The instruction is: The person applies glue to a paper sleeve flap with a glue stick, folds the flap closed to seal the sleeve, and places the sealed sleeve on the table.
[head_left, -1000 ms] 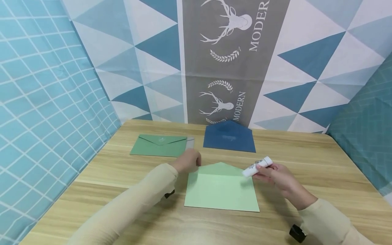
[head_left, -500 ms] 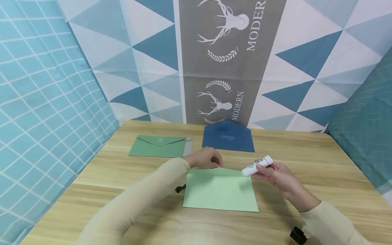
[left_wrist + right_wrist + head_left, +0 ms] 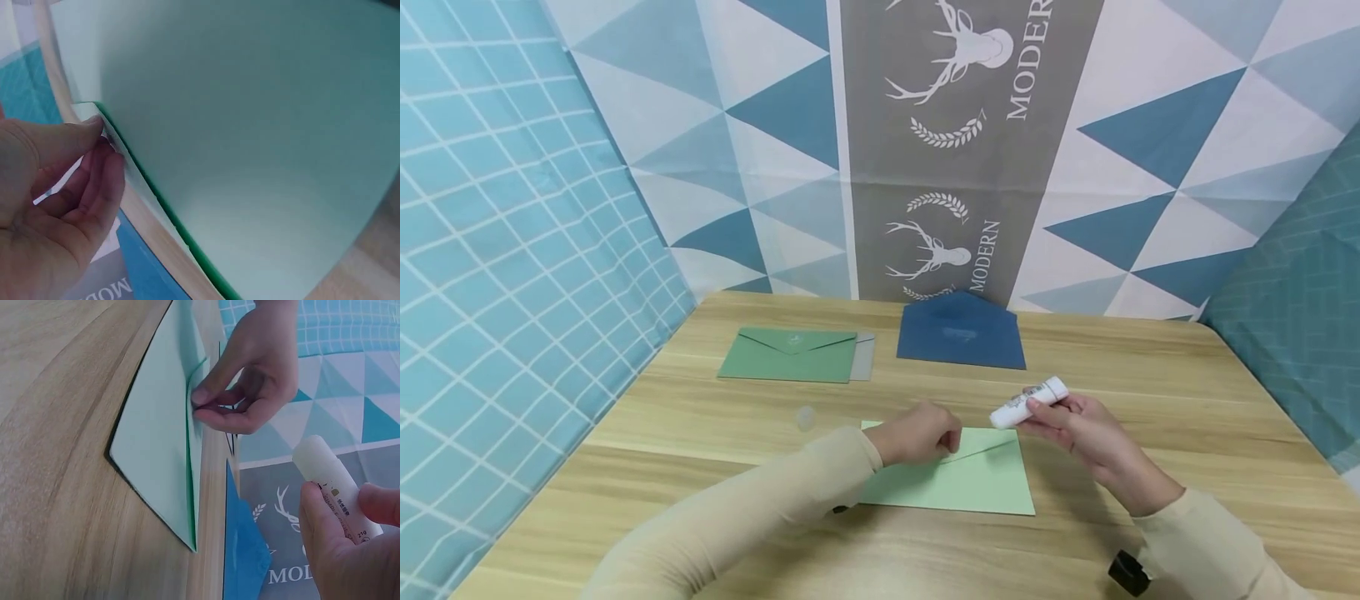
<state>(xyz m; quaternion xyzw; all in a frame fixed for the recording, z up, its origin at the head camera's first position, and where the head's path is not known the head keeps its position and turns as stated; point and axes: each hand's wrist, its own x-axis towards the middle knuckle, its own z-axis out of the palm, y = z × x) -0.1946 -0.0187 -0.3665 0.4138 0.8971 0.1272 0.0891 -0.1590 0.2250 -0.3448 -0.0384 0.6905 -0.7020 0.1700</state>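
Left hand point(image 3: 916, 433) pinches flap point(image 3: 987, 438) of light-green envelope point(image 3: 973, 490), thumb and fingertips close together; right hand point(image 3: 1092, 442) curls round white glue stick point(image 3: 1021, 404). Light-green envelope lies mid-table, well in from left and right edges of table point(image 3: 1187, 383); wood grain stretches between right hand and right edge. Dark-blue envelope point(image 3: 961, 340) near far edge. Flap, raised toward far edge half second ago, now folded nearer.

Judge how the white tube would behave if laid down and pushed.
The white tube would probably roll, since its sides look round. It is likely light, as the right hand alone holds it up. Its smooth-looking surface may be slippery.
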